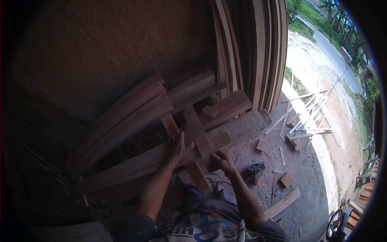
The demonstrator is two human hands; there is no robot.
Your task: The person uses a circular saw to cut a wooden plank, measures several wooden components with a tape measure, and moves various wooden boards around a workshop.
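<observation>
A long wooden beam (137,163) runs from the lower left towards the middle, its squared end pointing right. My left hand (177,148) is closed over the top of this beam, its thumb spread to the right. My right hand (224,162) grips the near end of a short flat board (197,131), which lies crosswise over the beam close to its end. A second, narrower board (196,176) crosses at the beam by my left hand and sticks out on both sides. The fingertips of both hands are partly hidden in shadow.
Thick timbers (141,109) lie stacked behind the beam, with a small wood block (209,111) among them. Tall planks (262,52) lean on the wall. To the right are a hand plane (255,171), an offcut (286,180), a short plank (283,203) and scattered thin strips (308,115).
</observation>
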